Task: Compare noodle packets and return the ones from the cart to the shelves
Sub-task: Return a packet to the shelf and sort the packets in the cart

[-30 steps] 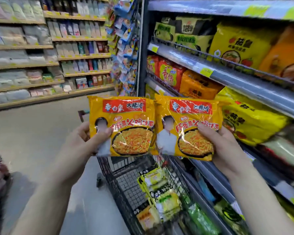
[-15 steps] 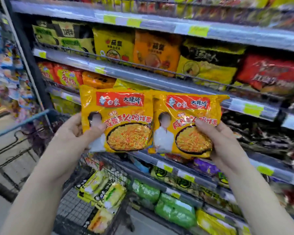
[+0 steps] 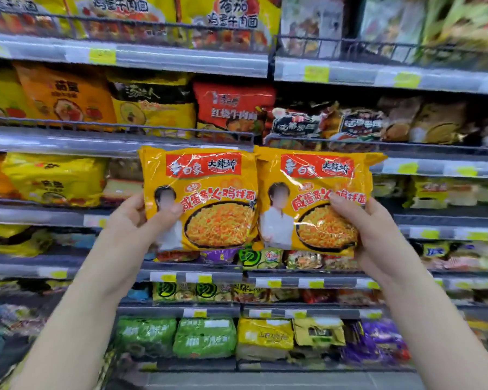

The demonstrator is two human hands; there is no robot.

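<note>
Head view: two matching yellow noodle packets are held up side by side, printed faces toward the camera, in front of the shelves (image 3: pixel 181 59).
Left hand (image 3: pixel 127 225): grasping the left packet (image 3: pixel 209 190). The left thumb (image 3: pixel 171 211) presses the front near the lower left corner, and the other fingers are hidden behind the wrapper.
Right hand (image 3: pixel 378 237): grasping the right packet (image 3: pixel 313 192). The right thumb (image 3: pixel 340 201) lies on the front by the bowl picture, and the other fingers are behind.
Packet position: each stands above and inward of its thumb. The inner edges touch between the two hands; cannot tell which overlaps.
Cart: not in view.
Step in hand (judged): comparison. Both packets are raised level for reading, and neither has been shelved.
Home slot: no row of this same packet is plainly visible beyond the fingertips, and much of the stock is blurred.
Next move (judged): find the matching row. Carry one packet forward over the wire rail (image 3: pixel 152 126), seat it among its like, then let the thumb go.
Caution (judged): the wrapper is slick and crinkly, so the pinch must hold until the packet rests on the shelf.
</note>
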